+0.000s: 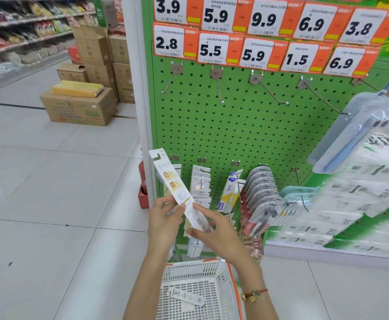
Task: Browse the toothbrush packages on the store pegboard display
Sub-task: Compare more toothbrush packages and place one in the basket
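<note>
A long white toothbrush package (176, 185) with yellow labels is held tilted in front of the green pegboard (223, 125), back side towards me. My left hand (163, 222) grips its middle from the left. My right hand (219, 232) pinches its lower end. Behind it, more toothbrush packages hang on the lower hooks: white ones (200, 183), a yellow and blue one (231, 192), and a grey and red row (260, 195). Another white package (186, 295) lies in the basket below.
A white plastic basket (212, 271) with orange trim stands under my arms. Empty hooks (219, 88) jut from the upper pegboard under price tags (253, 54). Clear packs (359, 125) hang at right above tissue bales (359, 199). Cardboard boxes (78, 107) stand on the aisle floor at left.
</note>
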### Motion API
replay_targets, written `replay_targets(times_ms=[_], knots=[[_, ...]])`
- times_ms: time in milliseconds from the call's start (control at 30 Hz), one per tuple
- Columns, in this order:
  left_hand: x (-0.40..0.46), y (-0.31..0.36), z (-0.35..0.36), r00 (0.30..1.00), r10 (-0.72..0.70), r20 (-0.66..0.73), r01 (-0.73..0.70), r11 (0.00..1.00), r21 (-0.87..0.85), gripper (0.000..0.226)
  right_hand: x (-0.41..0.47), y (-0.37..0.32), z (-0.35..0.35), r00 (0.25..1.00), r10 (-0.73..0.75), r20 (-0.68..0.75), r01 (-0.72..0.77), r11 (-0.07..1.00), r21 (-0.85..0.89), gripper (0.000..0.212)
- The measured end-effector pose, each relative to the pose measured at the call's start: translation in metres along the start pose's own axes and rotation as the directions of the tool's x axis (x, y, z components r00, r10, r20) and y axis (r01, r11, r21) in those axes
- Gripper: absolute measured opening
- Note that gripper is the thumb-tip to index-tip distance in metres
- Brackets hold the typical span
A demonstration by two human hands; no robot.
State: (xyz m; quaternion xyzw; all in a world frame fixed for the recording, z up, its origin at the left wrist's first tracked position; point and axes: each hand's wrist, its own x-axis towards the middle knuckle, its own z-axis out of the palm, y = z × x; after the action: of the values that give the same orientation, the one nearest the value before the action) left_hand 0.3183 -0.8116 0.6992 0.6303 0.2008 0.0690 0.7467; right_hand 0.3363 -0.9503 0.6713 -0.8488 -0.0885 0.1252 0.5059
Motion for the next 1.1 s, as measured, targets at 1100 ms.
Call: replay_targets(times_ms=[1100], knots=[[0.08, 0.056, -0.01, 0.933, 0.323, 0.157, -0.357, 0.794, 0.491, 0.009, 0.051, 0.008, -0.053, 0.981, 0.191, -0.038, -0.194, 0.961, -0.197, 0.038]])
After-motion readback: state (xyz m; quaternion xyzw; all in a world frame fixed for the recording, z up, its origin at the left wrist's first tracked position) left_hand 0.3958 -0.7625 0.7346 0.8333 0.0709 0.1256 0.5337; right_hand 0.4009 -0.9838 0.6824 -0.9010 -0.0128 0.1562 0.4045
